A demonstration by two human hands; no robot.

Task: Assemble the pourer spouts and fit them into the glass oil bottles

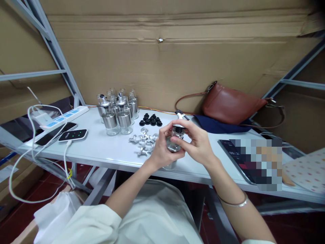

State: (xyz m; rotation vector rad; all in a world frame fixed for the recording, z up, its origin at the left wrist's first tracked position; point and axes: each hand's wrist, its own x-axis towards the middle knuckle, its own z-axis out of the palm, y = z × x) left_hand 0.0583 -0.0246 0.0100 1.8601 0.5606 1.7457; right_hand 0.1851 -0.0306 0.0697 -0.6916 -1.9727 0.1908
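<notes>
My left hand (164,149) is closed around the body of a clear glass oil bottle (173,145) near the front of the table. At its neck, the fingers and thumb of my right hand (196,140) grip the silver-and-black pourer cap (180,116), which sits on top of the bottle. The bottle leans slightly, and my fingers cover much of it. Left of my hands lies a pile of silver pourer tops (144,142). Behind that pile are several black stoppers (151,119).
Several glass bottles with metal sleeves (124,119) stand at the back left, two in front with pourers. A power strip (64,117), a phone (57,133) and a cabled device (73,135) lie left. On the right are a brown bag (231,103), dark cloth (218,126) and a tablet-like screen (235,157).
</notes>
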